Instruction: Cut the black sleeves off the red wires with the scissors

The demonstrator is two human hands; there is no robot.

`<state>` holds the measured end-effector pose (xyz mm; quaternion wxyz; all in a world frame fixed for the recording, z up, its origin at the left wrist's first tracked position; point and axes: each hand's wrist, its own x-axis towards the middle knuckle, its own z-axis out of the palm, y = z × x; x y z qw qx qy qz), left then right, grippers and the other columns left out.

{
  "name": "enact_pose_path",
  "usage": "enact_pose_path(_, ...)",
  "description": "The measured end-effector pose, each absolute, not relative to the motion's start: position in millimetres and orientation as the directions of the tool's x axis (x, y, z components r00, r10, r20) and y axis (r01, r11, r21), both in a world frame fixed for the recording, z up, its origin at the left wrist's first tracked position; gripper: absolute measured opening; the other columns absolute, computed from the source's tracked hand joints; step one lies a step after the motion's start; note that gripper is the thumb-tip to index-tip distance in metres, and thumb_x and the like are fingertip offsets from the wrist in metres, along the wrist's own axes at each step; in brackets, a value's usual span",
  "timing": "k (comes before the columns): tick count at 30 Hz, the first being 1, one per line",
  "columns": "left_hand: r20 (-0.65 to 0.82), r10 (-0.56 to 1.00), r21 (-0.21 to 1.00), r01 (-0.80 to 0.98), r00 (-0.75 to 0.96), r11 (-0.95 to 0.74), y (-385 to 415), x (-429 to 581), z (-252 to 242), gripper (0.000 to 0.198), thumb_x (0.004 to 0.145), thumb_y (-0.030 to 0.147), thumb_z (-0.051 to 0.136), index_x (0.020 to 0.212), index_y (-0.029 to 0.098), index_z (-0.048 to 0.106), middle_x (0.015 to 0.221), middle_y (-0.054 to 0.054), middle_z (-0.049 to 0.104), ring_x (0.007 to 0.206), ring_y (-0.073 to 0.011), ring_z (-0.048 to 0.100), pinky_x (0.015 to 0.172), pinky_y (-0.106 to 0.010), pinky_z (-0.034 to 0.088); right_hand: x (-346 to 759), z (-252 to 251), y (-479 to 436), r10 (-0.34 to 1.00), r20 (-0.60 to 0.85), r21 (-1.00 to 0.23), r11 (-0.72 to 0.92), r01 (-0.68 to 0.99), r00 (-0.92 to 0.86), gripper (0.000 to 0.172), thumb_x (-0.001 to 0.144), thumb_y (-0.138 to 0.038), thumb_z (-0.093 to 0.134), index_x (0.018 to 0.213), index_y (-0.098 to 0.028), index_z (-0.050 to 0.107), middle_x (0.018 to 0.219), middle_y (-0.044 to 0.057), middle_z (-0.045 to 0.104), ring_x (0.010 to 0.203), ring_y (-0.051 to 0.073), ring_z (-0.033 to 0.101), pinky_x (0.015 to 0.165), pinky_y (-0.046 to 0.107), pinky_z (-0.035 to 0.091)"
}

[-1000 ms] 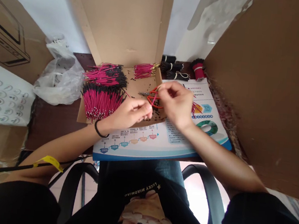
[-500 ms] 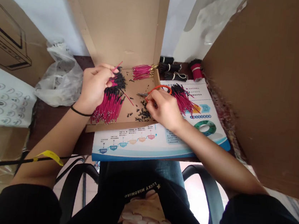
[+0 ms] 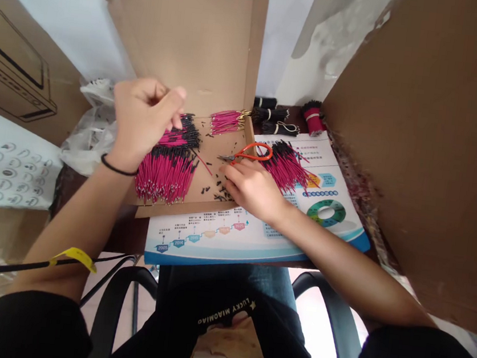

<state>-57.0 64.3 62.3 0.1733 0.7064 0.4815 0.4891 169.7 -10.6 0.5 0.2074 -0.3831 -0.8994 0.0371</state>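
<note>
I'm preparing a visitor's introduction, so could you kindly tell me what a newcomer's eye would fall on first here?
Probably the dense magenta wires with black ends, massed in the left part of the open brown cardboard box. Next might come the orange-handled metal cutters by the right hand, with another magenta-and-black wire pile to their right on the white printed sheet.

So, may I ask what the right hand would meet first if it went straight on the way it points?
Probably the loose pink wire in the box, though how high the right hand sits is unclear.
</note>
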Motion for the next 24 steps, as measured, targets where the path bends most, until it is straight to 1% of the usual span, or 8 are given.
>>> enact_pose_path(3, 0.475, 0.879, 0.742, 0.514, 0.051, -0.431, 96.2, -34.2, 71.8, 0.032, 0.076, 0.034, 0.075, 0.075, 0.019, 0.046, 0.053, 0.01, 0.055, 0.046, -0.0053, 0.051, 0.042, -0.023, 0.039, 170.6, 1.3, -12.3, 0.707, 0.332, -0.225, 0.702, 0.676, -0.624, 0.031, 0.094, -0.019, 0.037, 0.111, -0.016, 0.062, 0.09, 0.008, 0.066, 0.091, 0.021, 0.054, 0.08, 0.036, 0.039)
enact_pose_path(5, 0.356, 0.922, 0.687, 0.627, 0.151, -0.367, 114.2, -17.0, 74.1, 0.024, 0.078, 0.026, 0.073, 0.085, 0.017, 0.052, 0.062, 0.008, 0.061, 0.048, -0.0048, 0.053, 0.046, -0.022, 0.045, 171.9, 1.9, -12.9, 0.707, 0.326, -0.222, 0.703, 0.676, -0.628, 0.033, 0.094, -0.019, 0.037, 0.117, -0.016, 0.061, 0.091, 0.008, 0.066, 0.092, 0.021, 0.054, 0.081, 0.035, 0.038)
enact_pose_path(8, 0.204, 0.925, 0.282, 0.885, 0.321, -0.369, 128.2, 8.0, 69.7, 0.011, 0.087, 0.023, 0.06, 0.081, 0.014, 0.063, 0.063, 0.001, 0.064, 0.056, -0.009, 0.058, 0.063, -0.028, 0.051, 173.6, 2.3, -13.0, 0.693, 0.315, -0.194, 0.716, 0.671, -0.649, 0.033, 0.094, -0.02, 0.038, 0.119, -0.017, 0.06, 0.09, 0.007, 0.066, 0.091, 0.022, 0.054, 0.079, 0.035, 0.037)
enact_pose_path(11, 0.188, 0.928, 0.099, 0.934, 0.321, -0.343, 133.2, 30.3, 59.9, 0.016, 0.077, 0.014, 0.066, 0.092, 0.009, 0.069, 0.079, -0.01, 0.07, 0.075, -0.0199, 0.065, 0.076, -0.039, 0.05, 174.3, 2.4, -13.0, 0.675, 0.299, -0.153, 0.732, 0.664, -0.675, 0.031, 0.095, -0.02, 0.039, 0.117, -0.017, 0.061, 0.087, 0.007, 0.067, 0.09, 0.023, 0.053, 0.076, 0.036, 0.035)
enact_pose_path(14, 0.113, 0.95, 0.037, 0.954, 0.291, -0.297, 140.8, 46.6, 52.8, 0.033, 0.071, 0.013, 0.069, 0.103, 0.006, 0.069, 0.091, -0.018, 0.07, 0.081, -0.0248, 0.065, 0.075, -0.042, 0.05, 174.4, 3.3, -13.1, 0.672, 0.287, -0.142, 0.734, 0.664, -0.682, 0.031, 0.095, -0.02, 0.04, 0.117, -0.017, 0.061, 0.087, 0.007, 0.067, 0.091, 0.023, 0.053, 0.075, 0.037, 0.034)
enact_pose_path(16, 0.096, 0.952, 0.029, 0.955, 0.291, -0.295, 146.9, 51.2, 52.8, 0.033, 0.071, 0.014, 0.069, 0.104, 0.008, 0.069, 0.093, -0.016, 0.071, 0.081, -0.0224, 0.064, 0.077, -0.04, 0.05, 174.6, 4.2, -13.3, 0.679, 0.28, -0.147, 0.729, 0.668, -0.679, 0.031, 0.094, -0.019, 0.04, 0.118, -0.017, 0.061, 0.089, 0.007, 0.067, 0.091, 0.023, 0.053, 0.074, 0.037, 0.034)
enact_pose_path(19, 0.152, 0.944, 0.053, 0.952, 0.292, -0.303, 145.2, 45.7, 59.7, 0.032, 0.071, 0.014, 0.068, 0.103, 0.016, 0.069, 0.089, -0.008, 0.071, 0.08, -0.0195, 0.062, 0.083, -0.04, 0.049, 175.1, 5.2, -13.3, 0.684, 0.28, -0.151, 0.724, 0.673, -0.674, 0.033, 0.094, -0.018, 0.04, 0.12, -0.017, 0.06, 0.089, 0.007, 0.067, 0.092, 0.023, 0.053, 0.074, 0.037, 0.034)
enact_pose_path(24, 0.236, 0.928, -0.04, 0.957, 0.289, -0.288, 95.4, 9.7, 65.0, 0.013, 0.076, 0.02, 0.06, 0.081, 0.02, 0.072, 0.088, -0.01, 0.07, 0.079, -0.0266, 0.062, 0.074, -0.046, 0.05, 175.1, 3.5, -13.2, 0.681, 0.284, -0.142, 0.726, 0.672, -0.675, 0.032, 0.094, -0.019, 0.04, 0.119, -0.018, 0.06, 0.087, 0.007, 0.067, 0.092, 0.024, 0.053, 0.074, 0.037, 0.034)
